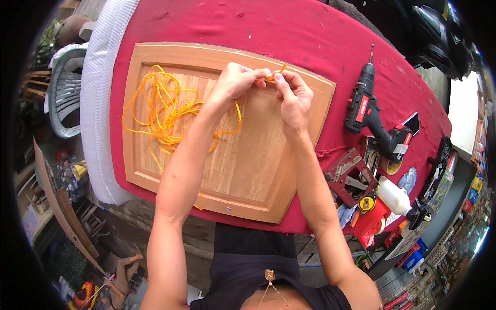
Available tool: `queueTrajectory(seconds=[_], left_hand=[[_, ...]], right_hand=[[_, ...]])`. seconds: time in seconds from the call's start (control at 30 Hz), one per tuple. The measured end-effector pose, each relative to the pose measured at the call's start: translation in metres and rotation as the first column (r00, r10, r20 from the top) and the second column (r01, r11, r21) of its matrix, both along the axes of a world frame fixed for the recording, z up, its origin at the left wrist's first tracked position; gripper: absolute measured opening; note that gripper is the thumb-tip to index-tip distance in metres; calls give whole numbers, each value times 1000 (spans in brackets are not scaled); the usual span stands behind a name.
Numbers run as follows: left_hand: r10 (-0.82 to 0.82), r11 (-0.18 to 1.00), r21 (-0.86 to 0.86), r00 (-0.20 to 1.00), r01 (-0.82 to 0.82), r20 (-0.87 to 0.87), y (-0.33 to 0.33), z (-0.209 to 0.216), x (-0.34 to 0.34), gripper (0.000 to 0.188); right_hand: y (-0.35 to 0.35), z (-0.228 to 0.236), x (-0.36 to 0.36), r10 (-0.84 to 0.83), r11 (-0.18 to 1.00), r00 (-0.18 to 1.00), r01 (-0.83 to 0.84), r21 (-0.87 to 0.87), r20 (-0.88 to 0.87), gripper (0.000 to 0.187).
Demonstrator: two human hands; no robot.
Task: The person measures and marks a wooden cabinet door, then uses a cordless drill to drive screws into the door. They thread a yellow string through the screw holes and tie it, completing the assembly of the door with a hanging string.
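Observation:
A yellow-orange twisted rope (165, 111) lies in a loose tangle on the left half of a wooden cabinet door (248, 170). The door has a raised frame and a small metal knob (228, 208) near its front edge. Over the far right part of the door, my left hand (240, 80) pinches the rope close to its end. My right hand (294, 98) pinches the same short stretch from the other side, thumb and fingers pressed together. A small tip of rope sticks up between the two hands. Fingers hide part of the rope there.
Red cloth (206, 20) covers the table. A cordless drill (364, 103) lies at the right, with a phone (412, 123), a tape measure (367, 204), a white bottle (393, 195) and a dark red metal tool (351, 175) nearby. Bubble wrap (103, 103) lines the left edge.

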State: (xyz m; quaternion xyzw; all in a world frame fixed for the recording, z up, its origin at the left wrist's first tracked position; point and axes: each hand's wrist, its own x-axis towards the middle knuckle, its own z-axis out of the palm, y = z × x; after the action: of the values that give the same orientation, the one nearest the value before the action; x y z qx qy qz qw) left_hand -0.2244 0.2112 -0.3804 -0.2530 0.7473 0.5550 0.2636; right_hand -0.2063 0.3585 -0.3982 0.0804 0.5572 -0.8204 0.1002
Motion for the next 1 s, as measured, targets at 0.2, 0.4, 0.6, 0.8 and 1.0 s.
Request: queueTrajectory(seconds=[0.2,0.4,0.6,0.8,1.0], left_hand=[[-72,995,55,973,86,-219,-5,-28,10,25],[-172,985,-52,914,165,-368,-7,-24,17,24],[-113,992,5,886,129,-450,-7,-27,23,22],[-58,996,30,863,84,-502,-6,-35,28,19],[-32,998,29,861,54,-507,-4,-32,29,18]], right_hand=[[-16,5,15,-133,991,969,128,38,210,11],[-7,0,11,11,893,971,-117,434,238,21],[-4,4,-5,222,712,926,-369,597,307,28],[-5,16,-16,296,621,873,-485,616,388,29],[-9,29,-26,349,573,848,-531,624,400,29]])
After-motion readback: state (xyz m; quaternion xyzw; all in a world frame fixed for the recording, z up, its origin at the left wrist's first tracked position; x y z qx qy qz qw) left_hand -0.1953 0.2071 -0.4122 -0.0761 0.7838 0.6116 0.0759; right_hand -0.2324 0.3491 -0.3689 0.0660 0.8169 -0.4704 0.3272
